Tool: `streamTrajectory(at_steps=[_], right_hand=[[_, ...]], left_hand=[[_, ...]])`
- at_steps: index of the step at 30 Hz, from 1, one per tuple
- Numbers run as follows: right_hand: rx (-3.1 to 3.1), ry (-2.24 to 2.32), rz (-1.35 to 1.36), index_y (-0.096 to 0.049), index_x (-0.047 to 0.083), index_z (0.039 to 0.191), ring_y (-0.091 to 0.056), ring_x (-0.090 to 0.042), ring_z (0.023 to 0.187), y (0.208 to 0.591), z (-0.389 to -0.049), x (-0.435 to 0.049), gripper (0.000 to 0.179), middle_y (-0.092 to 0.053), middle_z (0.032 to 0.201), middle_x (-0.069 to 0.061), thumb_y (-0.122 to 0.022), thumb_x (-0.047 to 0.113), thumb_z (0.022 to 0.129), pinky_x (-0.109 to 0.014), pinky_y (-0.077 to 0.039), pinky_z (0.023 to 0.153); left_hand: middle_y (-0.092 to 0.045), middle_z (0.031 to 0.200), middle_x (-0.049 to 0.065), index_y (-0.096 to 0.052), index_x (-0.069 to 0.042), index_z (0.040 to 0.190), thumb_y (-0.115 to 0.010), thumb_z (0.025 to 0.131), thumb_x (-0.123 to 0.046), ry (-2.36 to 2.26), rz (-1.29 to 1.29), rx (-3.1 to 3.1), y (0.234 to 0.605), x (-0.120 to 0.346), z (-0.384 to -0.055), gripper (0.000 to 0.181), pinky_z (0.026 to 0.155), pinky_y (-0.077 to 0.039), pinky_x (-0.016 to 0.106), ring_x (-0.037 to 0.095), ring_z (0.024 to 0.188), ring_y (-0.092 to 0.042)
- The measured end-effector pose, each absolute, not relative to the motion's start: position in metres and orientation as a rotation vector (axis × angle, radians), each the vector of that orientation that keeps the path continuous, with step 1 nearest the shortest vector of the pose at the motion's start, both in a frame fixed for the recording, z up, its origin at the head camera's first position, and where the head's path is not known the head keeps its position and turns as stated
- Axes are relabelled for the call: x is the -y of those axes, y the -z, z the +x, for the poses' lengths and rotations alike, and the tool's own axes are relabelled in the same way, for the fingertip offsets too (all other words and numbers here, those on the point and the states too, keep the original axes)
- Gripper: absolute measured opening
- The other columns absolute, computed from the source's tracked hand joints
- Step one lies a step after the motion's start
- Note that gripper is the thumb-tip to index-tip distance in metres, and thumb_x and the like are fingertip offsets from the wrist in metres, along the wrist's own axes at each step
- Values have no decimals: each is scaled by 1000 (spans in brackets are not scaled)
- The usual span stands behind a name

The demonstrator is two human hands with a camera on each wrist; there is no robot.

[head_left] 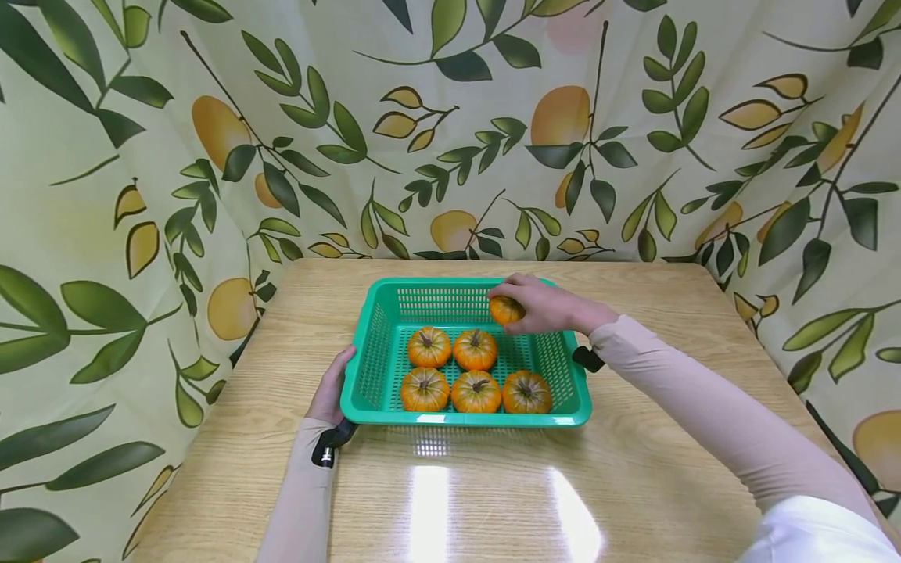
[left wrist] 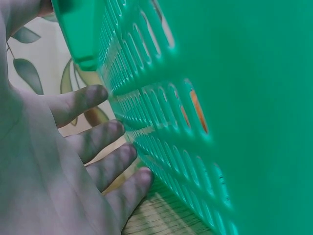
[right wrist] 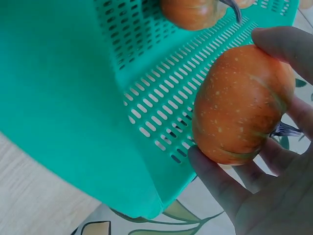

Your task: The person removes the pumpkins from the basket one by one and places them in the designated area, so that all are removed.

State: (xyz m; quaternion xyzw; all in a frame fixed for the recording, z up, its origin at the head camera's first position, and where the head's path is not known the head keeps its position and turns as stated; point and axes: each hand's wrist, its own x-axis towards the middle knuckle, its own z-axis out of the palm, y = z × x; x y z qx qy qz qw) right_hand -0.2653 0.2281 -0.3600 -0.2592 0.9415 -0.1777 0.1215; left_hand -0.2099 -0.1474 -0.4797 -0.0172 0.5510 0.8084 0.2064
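A green plastic basket [head_left: 464, 420] with slotted walls stands on the table. Several small orange pumpkins sit inside, among them a front-right pumpkin [head_left: 526, 392] and a back-left pumpkin [head_left: 428, 347]. Over the basket's back right part, my right hand [head_left: 542, 306] grips another pumpkin [right wrist: 242, 105] between thumb and fingers, its stem toward the palm. My left hand [head_left: 329, 389] is at the basket's left side. In the left wrist view, its fingers [left wrist: 105, 164] are extended, with their tips at the slotted wall.
The wooden table [head_left: 655, 469] stretches around the basket, with glare in front. A leaf-and-fruit patterned curtain [head_left: 450, 156] hangs behind the table and along both sides. Black wrist cameras sit on both wrists, the right one [head_left: 587, 359] close to the basket's right rim.
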Motion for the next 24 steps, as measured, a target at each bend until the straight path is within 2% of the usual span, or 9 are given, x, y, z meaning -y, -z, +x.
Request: streamTrajectory(at_steps=[5, 15, 24], right_hand=[[-2759, 522, -761, -49, 15, 149, -45, -37, 129, 356, -266, -232, 63, -40, 152, -20, -74, 24, 92, -55, -48, 102], [-2783, 557, -768, -51, 13, 146, -47, -36, 125, 352, -267, -239, 62, -41, 150, -20, -74, 23, 90, -53, -49, 101], [-2808, 559, -717, -48, 16, 148, -45, -35, 126, 346, -266, -248, 64, -39, 151, -18, -73, 24, 90, -55, -48, 102]], left_hand=[[-57, 136, -1, -37, -20, 151, -37, 103, -54, -2245, -44, -1545, 479, 148, -210, 59, 104, -47, 35, 17, 124, -55], [-61, 130, -3, -43, -21, 145, -37, 103, -54, -2262, -54, -1504, 479, 148, -209, 54, 103, -48, 37, 16, 120, -57], [-62, 129, -2, -43, -20, 146, -37, 103, -54, -2264, -26, -1507, 480, 148, -209, 55, 103, -48, 36, 16, 119, -58]])
